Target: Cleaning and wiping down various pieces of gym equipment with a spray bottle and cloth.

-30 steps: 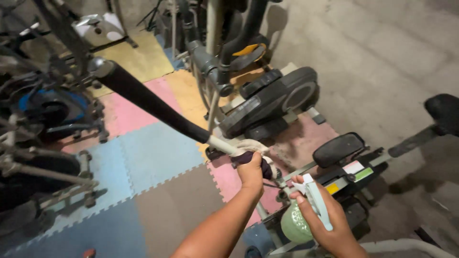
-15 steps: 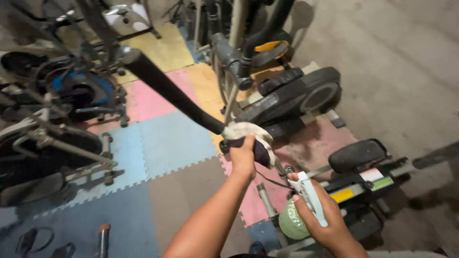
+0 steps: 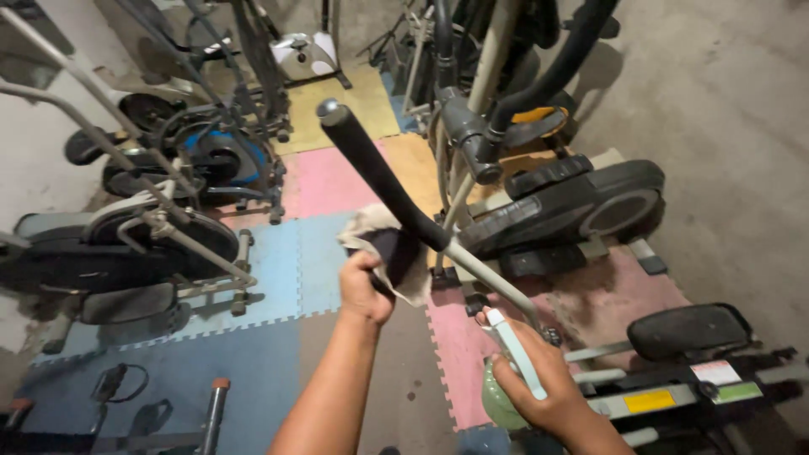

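Note:
My left hand (image 3: 364, 286) grips a dirty white cloth (image 3: 381, 244) wrapped around the black foam handlebar (image 3: 375, 173) of an elliptical trainer (image 3: 556, 211). The bar rises up and to the left from the hand. My right hand (image 3: 539, 383) is lower right, closed around a pale green spray bottle (image 3: 499, 403) with a white trigger head (image 3: 514, 350). The bottle is held below the bar's grey metal stem (image 3: 489, 278), apart from the cloth.
Exercise bikes (image 3: 143, 253) stand to the left on coloured foam floor tiles (image 3: 286, 278). A black seat pad (image 3: 687, 331) and frame of another machine lie at lower right. More machines crowd the back. Bare concrete floor (image 3: 733, 109) lies to the right.
My left hand and the cloth have slid up the handlebar from the grey stem onto the black foam grip. My view has shifted left. The right hand keeps the bottle low.

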